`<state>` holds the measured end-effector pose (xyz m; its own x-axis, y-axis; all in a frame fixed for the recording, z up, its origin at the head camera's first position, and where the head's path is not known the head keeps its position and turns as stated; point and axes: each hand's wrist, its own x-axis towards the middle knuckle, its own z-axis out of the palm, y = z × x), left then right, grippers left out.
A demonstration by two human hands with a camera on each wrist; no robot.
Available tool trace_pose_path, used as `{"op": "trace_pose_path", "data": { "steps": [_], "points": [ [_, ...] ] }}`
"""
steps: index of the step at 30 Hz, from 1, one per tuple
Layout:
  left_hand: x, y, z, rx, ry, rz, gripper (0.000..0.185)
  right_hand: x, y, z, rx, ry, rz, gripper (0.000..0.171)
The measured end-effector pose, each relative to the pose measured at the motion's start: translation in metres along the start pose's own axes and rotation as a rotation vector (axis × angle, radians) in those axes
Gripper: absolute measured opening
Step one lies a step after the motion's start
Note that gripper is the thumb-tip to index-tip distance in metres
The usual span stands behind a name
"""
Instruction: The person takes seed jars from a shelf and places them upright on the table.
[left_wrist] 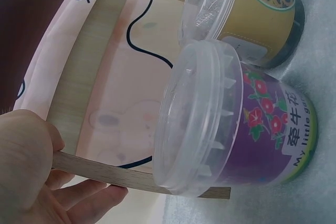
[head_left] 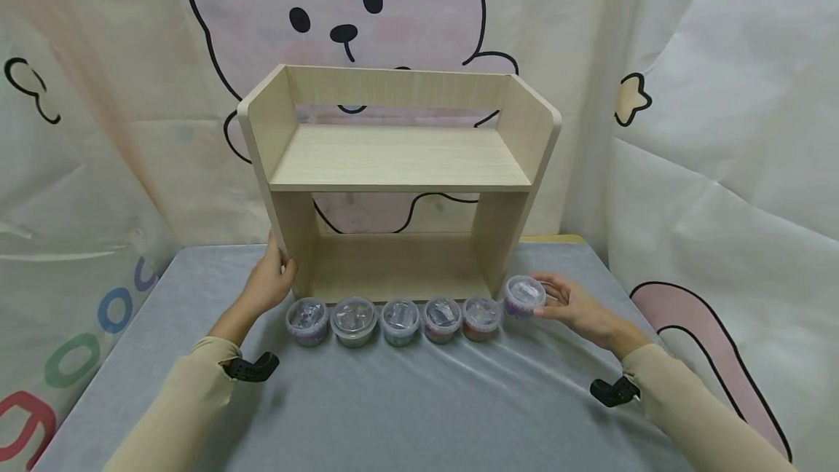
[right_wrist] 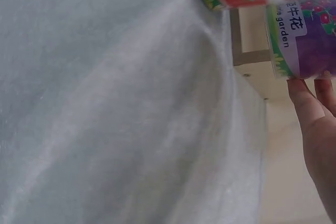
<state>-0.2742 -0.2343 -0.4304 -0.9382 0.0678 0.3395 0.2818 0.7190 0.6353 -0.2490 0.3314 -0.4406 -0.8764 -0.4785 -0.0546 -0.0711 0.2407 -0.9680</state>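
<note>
Tub (head_left: 523,296) at row's right end, purple label, lifted off cloth | your right hand (head_left: 572,306) pinches its side to carry it | your left hand (head_left: 270,281) grips shelf (head_left: 400,159) leg, steadying it | five tubs (head_left: 393,320) between your hands.

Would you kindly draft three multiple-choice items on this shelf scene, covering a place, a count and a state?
1. Where is the left hand?
A. On the shelf's left side panel
B. On the top board
C. Flat on the table

2. How many tubs stand before the wooden shelf?
A. Four
B. Six
C. Eight

3. What is the state of the rightmost tub?
A. Lying on the top board
B. Lidless
C. Held in the right hand

Answers: 1 A, fingers wrap the panel's edge; 2 B, five in a row plus the held one; 3 C, fingers curl round its purple wall.
</note>
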Motion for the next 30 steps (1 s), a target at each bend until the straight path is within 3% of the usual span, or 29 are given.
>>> {"op": "trace_pose_path", "data": {
  "steps": [13, 30],
  "points": [
    [0.000, 0.001, 0.001, -0.010, -0.007, 0.012, 0.071, 0.003, 0.035, -0.002, 0.059, -0.035, -0.013, 0.069],
    [0.000, 0.000, 0.001, -0.006, 0.001, 0.003, 0.071, 0.002, 0.047, 0.003, 0.086, -0.032, -0.008, 0.071]
  ]
}}
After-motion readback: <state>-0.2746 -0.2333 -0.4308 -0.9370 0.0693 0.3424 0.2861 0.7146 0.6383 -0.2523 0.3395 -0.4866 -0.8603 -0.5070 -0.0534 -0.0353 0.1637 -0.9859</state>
